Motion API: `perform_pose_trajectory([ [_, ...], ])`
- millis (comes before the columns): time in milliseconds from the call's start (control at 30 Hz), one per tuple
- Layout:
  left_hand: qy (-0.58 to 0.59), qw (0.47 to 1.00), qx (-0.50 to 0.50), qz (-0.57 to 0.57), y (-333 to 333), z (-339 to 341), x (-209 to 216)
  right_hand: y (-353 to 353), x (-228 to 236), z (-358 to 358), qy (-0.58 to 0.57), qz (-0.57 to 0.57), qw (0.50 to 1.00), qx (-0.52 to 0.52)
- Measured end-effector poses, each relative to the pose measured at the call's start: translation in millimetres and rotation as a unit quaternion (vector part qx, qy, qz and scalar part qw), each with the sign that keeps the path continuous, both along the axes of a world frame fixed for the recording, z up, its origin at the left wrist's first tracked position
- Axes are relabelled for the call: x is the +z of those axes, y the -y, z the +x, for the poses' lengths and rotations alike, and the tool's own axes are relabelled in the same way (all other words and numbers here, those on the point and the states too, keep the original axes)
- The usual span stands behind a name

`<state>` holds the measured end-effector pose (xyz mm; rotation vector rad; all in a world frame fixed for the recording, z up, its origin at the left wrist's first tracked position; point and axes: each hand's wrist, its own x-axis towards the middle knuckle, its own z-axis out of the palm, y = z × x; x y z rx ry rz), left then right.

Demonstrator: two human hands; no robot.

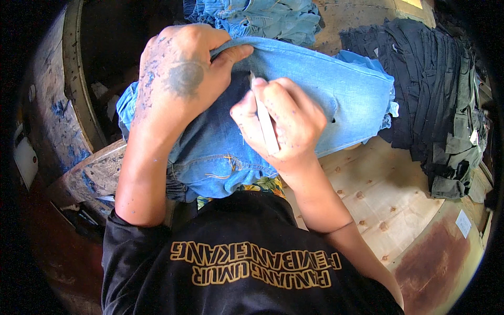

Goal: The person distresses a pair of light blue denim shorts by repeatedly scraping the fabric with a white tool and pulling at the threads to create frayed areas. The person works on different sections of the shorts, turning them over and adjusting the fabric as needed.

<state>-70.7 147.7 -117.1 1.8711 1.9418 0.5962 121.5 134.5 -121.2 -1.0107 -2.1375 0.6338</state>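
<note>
A blue denim garment lies bunched across my lap, its lighter leg stretching to the right. My left hand is closed on the fold at its upper edge, thumb lying along the cloth. In my right hand is a slim, flat, pale tool, held like a pen. Its narrow tip points up at the denim, close to a dark blue patch just below my left thumb; whether it touches the cloth I cannot tell. A small frayed slit shows on the leg, right of my right hand. Loose threads hang near a lower seam.
A pile of blue denim stands beyond my hands. At the right lies a large stack of black garments. Bare plywood spreads below it. Worn wooden boards with blue lint run along the left.
</note>
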Motion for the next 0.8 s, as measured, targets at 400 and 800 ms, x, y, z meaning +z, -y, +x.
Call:
perform_pose_trajectory([
  [400,0.0,0.998,0.044,0.049,1,6,-11,45,-6,23,-0.035,-0.002,0.999,0.002],
  [800,-0.004,0.998,0.05,0.04,-5,10,-16,3,-25,2,-0.091,0.023,0.996,-0.01],
])
